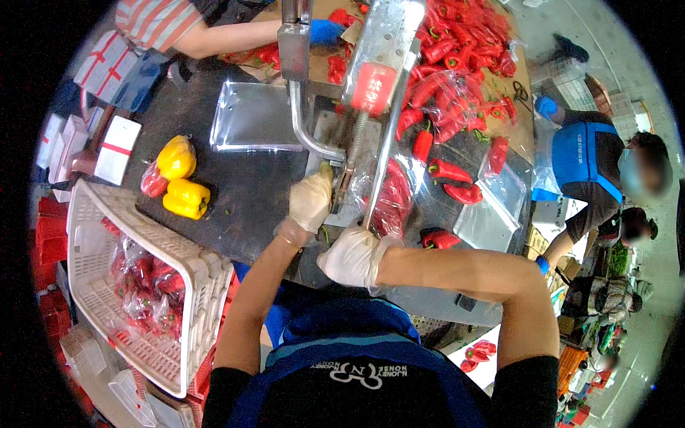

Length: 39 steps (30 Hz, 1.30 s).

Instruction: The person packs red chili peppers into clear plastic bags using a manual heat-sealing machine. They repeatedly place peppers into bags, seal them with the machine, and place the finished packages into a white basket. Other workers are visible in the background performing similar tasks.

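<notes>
A bench-mounted metal hand press (369,88) with a coil spring and a red label bearing writing stands before me. Its long metal lever (386,144) slopes down toward me, and my right hand (353,258), in a pale glove, is closed around the lower end. My left hand (311,200), also gloved, is at the left side of the press's base, below a bent metal rod (307,131). Its fingers are curled, and what they may hold is hidden. Just right of the press lies a clear plastic bag of red peppers (393,200).
Flat clear bags (259,117) lie left of the press, more (489,214) at right. Yellow bell peppers (186,199) sit left. A tilted white crate (206,267) holds bagged red peppers. Loose red peppers (471,48) are heaped behind. A co-worker's blue-gloved hand (326,32) reaches in.
</notes>
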Tool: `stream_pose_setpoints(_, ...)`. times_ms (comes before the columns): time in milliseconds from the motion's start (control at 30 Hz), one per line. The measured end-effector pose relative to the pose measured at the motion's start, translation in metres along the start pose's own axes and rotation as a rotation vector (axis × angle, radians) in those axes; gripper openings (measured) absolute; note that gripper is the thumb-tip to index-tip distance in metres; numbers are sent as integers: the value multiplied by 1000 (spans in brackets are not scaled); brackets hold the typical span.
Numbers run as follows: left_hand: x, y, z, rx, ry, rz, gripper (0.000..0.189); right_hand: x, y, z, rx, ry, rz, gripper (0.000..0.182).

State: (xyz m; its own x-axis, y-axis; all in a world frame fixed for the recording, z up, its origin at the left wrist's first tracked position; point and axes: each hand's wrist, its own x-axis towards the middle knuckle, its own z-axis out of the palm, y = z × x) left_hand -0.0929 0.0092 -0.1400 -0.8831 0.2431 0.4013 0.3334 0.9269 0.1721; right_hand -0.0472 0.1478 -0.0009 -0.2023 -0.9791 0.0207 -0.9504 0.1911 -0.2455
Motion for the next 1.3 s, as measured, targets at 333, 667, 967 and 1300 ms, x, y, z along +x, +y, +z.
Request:
stream_pose_setpoints(333,0,-1,10,-3,-41,-29,29,-1,19,41,-1,-167,17,10)
stream_pose_setpoints(667,11,-22,0,-344,-191,-275,22,-2,-36,-152,136,341,26,8)
stream_pose_setpoints(967,23,77,-149,-562,-833,71,18,-43,65,-249,277,1389,297,40)
stream_pose_setpoints(1300,-116,-7,-291,-1189,705,-691,30,-123,142,-31,574,681,970,45)
